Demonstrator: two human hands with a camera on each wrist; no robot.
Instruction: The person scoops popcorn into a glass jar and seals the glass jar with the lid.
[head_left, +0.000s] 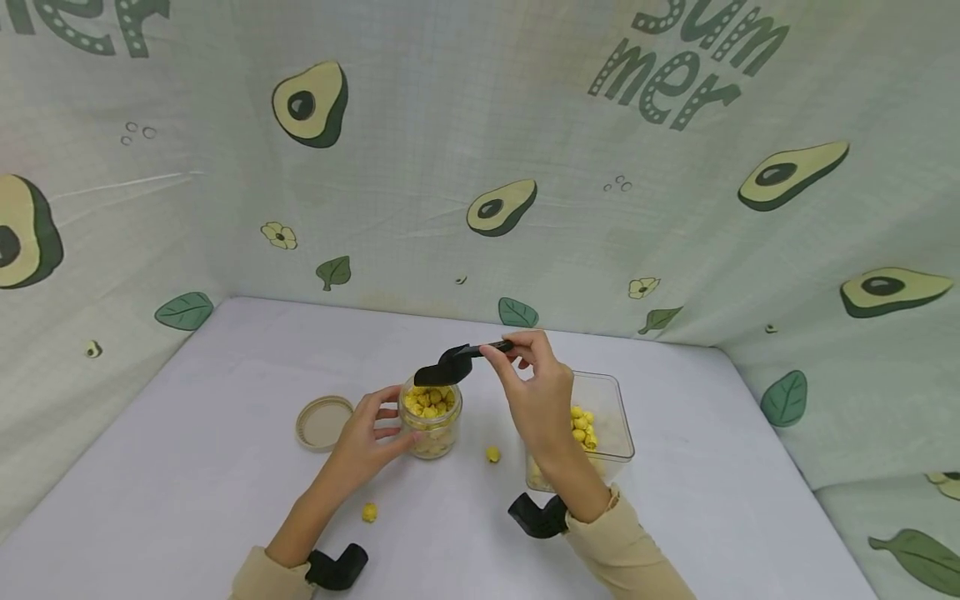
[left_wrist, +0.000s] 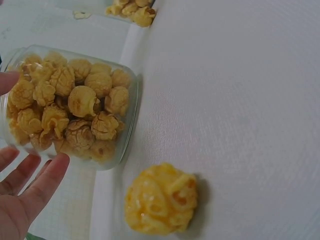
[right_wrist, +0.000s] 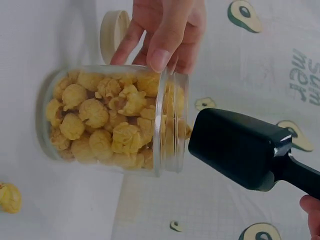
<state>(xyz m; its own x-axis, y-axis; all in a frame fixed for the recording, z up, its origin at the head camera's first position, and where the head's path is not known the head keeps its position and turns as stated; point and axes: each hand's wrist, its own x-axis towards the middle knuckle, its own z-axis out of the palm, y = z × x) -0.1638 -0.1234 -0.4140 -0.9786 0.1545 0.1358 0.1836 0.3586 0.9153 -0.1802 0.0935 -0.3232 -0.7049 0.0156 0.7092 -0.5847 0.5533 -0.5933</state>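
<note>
A clear glass jar (head_left: pixel 429 429) stands upright, filled with yellow popcorn (right_wrist: pixel 95 117). My left hand (head_left: pixel 377 429) holds its left side, thumb in front and fingers behind. My right hand (head_left: pixel 536 387) pinches the handle of a black scoop (head_left: pixel 444 367), its bowl tipped over the mouth of the jar. In the right wrist view, the scoop's lip (right_wrist: pixel 202 135) is right by the rim, and I cannot tell whether any popcorn is left inside the bowl. A loose popcorn piece (left_wrist: pixel 161 200) lies near the jar in the left wrist view.
A clear rectangular container (head_left: pixel 611 400) with more popcorn (head_left: pixel 582 427) sits to the right, partly behind my right forearm. The round beige lid (head_left: pixel 325 423) lies left of the jar. Single popcorn pieces (head_left: pixel 492 454) rest on the white table, and a printed cloth (head_left: pixel 405 167) hangs behind it.
</note>
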